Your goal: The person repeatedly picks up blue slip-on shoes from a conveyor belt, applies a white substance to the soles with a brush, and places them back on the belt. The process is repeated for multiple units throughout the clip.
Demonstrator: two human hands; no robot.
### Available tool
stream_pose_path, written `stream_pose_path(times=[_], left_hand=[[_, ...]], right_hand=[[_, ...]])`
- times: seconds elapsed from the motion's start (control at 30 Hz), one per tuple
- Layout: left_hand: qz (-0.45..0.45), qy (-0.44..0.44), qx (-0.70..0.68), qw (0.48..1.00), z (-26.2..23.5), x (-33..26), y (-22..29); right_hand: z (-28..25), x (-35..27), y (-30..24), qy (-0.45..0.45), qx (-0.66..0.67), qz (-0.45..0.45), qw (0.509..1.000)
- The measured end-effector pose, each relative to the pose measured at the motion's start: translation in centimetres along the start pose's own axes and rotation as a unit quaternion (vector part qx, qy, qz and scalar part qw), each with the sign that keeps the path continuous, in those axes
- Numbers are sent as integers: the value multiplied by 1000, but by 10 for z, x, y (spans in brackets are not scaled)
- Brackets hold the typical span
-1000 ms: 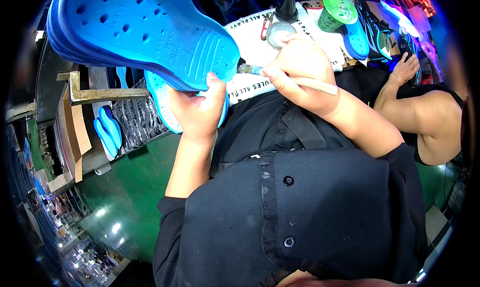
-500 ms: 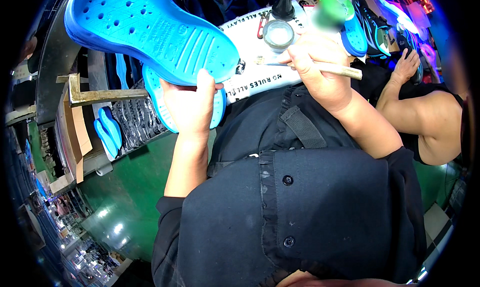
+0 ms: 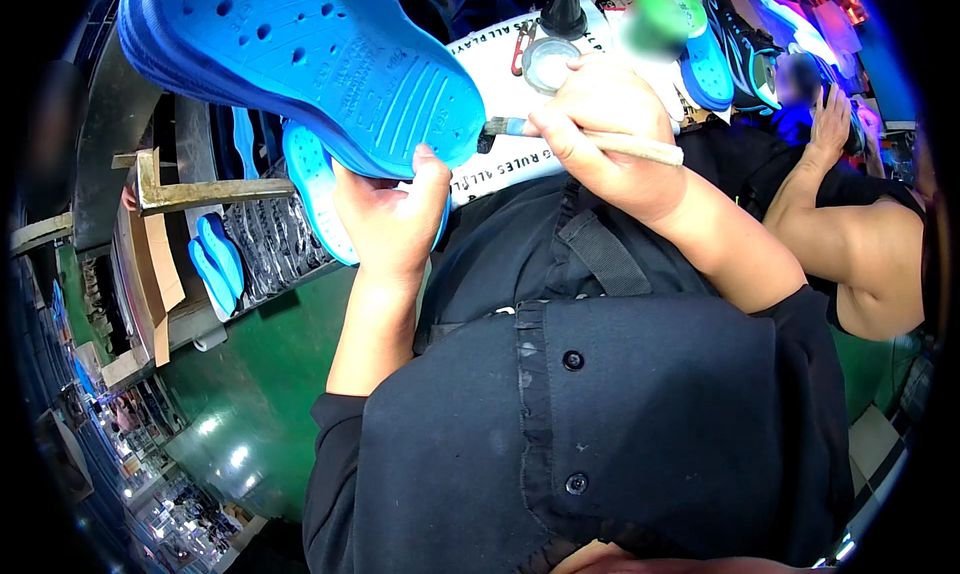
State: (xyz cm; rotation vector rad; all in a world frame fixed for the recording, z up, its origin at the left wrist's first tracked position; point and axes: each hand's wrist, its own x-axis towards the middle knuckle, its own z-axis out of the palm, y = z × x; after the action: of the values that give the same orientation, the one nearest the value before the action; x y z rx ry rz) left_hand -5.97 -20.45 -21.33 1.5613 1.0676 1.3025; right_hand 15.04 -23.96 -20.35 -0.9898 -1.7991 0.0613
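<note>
My left hand (image 3: 385, 209) is closed on a blue insole (image 3: 400, 94), gripping its heel end with the thumb on top. The insole has holes in its front part and raised ribs near the heel; its thick edge looks layered, perhaps a stack. My right hand (image 3: 615, 124) is closed around a paintbrush (image 3: 650, 149) with a pale handle. The brush's dark bristles are at the heel edge, touching or almost touching it. Beyond the right hand stands a small round jar (image 3: 550, 66) with whitish contents. Another blue insole (image 3: 305, 159) lies beneath the left hand.
A white printed sheet (image 3: 500, 59) covers the work surface. A black cone-topped bottle (image 3: 564, 14), a green round container (image 3: 665, 9), a blue insole (image 3: 710, 74) and a dark shoe (image 3: 740, 44) stand behind. Another person's arm (image 3: 800, 189) reaches in at right. More insoles (image 3: 218, 259) lie left.
My right hand has moved left, bringing the brush from over the sheet to the insole's heel edge. The insole has shifted and tilted slightly. The other person's hand has turned upward.
</note>
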Motion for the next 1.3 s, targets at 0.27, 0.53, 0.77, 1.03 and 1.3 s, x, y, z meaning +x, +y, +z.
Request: stream_pose_path(times=[0.27,0.53,0.77,1.03,1.3], left_hand=[[0,0,4,1000,-4,0,-4],[16,3,6,1000,-6,-1,0],[25,6,9,1000,-5,-1,1],[-7,-63,-100,993,-32,25,50],[-111,-325,-259,903,35,110,145]], right_hand=[[-2,1,-3,5,-8,-33,999],[5,1,-7,-15,12,-13,1000],[-1,1,-11,-9,-7,-16,1000],[-26,-13,3,28,-69,28,997],[-51,-29,21,109,30,170,979]])
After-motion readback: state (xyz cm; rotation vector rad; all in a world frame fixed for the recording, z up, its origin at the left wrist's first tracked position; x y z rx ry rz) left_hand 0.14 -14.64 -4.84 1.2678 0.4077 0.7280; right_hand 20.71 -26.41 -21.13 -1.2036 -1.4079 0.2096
